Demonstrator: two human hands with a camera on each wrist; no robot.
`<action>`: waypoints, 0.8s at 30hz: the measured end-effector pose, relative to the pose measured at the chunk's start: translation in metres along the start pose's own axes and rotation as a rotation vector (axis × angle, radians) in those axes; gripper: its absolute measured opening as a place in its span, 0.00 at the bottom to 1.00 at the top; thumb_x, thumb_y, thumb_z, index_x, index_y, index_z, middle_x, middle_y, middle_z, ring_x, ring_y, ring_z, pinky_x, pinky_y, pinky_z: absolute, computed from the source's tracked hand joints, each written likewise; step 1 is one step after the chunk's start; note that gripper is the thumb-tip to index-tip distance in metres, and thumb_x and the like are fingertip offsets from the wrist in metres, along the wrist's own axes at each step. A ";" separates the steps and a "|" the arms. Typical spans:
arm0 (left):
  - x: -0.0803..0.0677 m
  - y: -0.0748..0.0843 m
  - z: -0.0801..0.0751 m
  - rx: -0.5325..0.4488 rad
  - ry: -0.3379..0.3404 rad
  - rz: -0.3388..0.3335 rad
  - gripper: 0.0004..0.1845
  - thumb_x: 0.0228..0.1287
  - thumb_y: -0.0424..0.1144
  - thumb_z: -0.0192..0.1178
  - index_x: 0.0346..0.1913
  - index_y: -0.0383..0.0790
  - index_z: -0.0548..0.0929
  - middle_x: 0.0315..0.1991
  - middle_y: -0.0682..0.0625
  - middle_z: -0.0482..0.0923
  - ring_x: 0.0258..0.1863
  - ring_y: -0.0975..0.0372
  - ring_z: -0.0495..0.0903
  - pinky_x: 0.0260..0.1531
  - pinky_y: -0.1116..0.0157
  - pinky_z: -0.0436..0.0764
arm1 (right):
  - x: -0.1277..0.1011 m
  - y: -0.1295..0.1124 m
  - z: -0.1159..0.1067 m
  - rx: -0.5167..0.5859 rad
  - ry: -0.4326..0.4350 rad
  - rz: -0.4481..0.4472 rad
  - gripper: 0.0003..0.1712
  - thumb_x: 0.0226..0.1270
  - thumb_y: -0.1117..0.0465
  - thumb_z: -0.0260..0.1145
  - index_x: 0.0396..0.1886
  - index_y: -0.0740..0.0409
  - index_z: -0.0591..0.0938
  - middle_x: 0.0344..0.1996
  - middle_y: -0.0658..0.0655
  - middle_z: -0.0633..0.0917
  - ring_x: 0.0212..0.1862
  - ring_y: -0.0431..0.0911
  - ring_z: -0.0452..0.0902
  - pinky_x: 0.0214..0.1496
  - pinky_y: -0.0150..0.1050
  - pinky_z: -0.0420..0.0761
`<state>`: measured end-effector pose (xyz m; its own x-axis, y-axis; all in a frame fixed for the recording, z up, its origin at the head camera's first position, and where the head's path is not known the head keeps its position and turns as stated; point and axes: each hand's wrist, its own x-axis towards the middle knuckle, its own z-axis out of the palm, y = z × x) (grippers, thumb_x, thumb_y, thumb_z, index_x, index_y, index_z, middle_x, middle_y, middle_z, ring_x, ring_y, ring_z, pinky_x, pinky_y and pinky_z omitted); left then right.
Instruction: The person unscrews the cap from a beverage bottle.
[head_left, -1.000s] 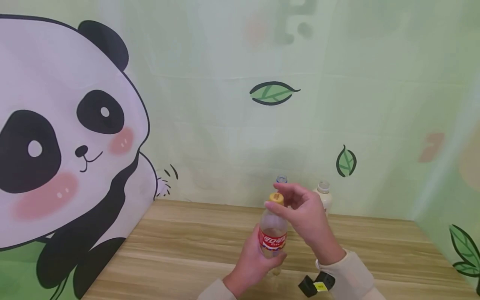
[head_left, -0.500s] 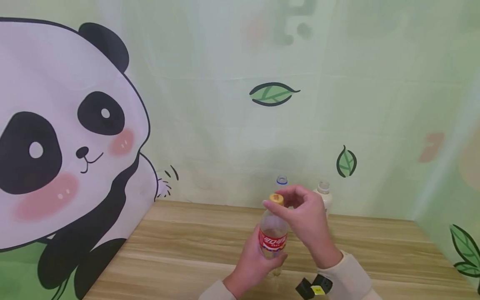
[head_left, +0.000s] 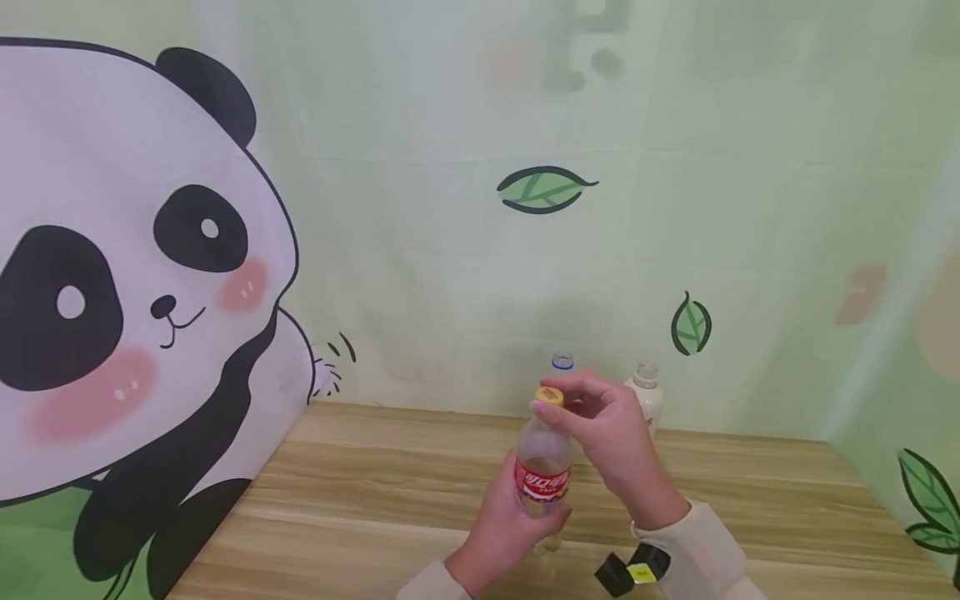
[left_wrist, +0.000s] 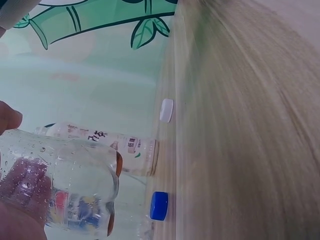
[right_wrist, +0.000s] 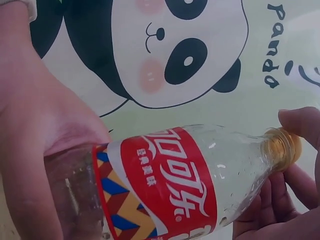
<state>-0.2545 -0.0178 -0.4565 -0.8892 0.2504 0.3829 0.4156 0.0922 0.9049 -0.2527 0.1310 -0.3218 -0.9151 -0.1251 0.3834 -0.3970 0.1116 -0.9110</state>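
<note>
My left hand [head_left: 506, 518] grips the lower part of a clear plastic soda bottle [head_left: 543, 446], holding it nearly upright over the table. A red label [right_wrist: 172, 185] with white lettering wraps its middle, and water drops cling to the inside. At the top, the thumb and fingers of my right hand [head_left: 609, 427] pinch the yellow bottle cap [head_left: 551, 395], which sits on the neck. In the right wrist view the cap [right_wrist: 291, 150] shows between the thumb above and the fingers below. The left palm hides part of the bottle's lower body.
Behind my right hand stand a clear bottle [head_left: 562, 362] with a blue neck ring and a white bottle [head_left: 649, 402], both uncapped. A white cap [left_wrist: 167, 110] and a blue cap [left_wrist: 159, 206] lie on the wooden table [head_left: 390, 467]. A panda-print backdrop [head_left: 420, 275] rises behind.
My right thumb and fingers have shifted slightly around the yellow cap, and the wrist has turned a little. The left hand and the bottle stay nearly in place.
</note>
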 end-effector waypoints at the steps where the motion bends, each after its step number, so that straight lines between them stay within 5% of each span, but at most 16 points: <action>1: 0.000 0.000 0.000 0.000 0.000 0.000 0.39 0.56 0.36 0.74 0.69 0.51 0.67 0.59 0.54 0.79 0.58 0.62 0.80 0.61 0.65 0.78 | 0.000 -0.001 0.000 -0.004 0.003 0.003 0.22 0.59 0.62 0.78 0.53 0.59 0.86 0.46 0.53 0.85 0.46 0.45 0.85 0.50 0.35 0.85; 13: 0.001 -0.002 -0.001 -0.001 -0.004 0.041 0.40 0.56 0.36 0.74 0.69 0.51 0.67 0.60 0.53 0.78 0.58 0.61 0.79 0.61 0.64 0.79 | -0.005 -0.006 0.009 -0.115 0.193 -0.022 0.24 0.49 0.52 0.85 0.42 0.56 0.85 0.36 0.54 0.86 0.39 0.47 0.82 0.41 0.33 0.83; 24: 0.000 -0.002 -0.001 -0.020 0.001 0.025 0.38 0.55 0.36 0.75 0.68 0.49 0.68 0.58 0.52 0.79 0.56 0.61 0.80 0.60 0.65 0.79 | -0.005 -0.005 0.009 -0.122 0.157 -0.065 0.20 0.53 0.54 0.83 0.43 0.56 0.88 0.38 0.54 0.89 0.40 0.45 0.83 0.45 0.32 0.83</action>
<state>-0.2554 -0.0189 -0.4581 -0.8788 0.2515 0.4054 0.4336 0.0666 0.8986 -0.2455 0.1221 -0.3203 -0.8832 0.0177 0.4686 -0.4527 0.2280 -0.8620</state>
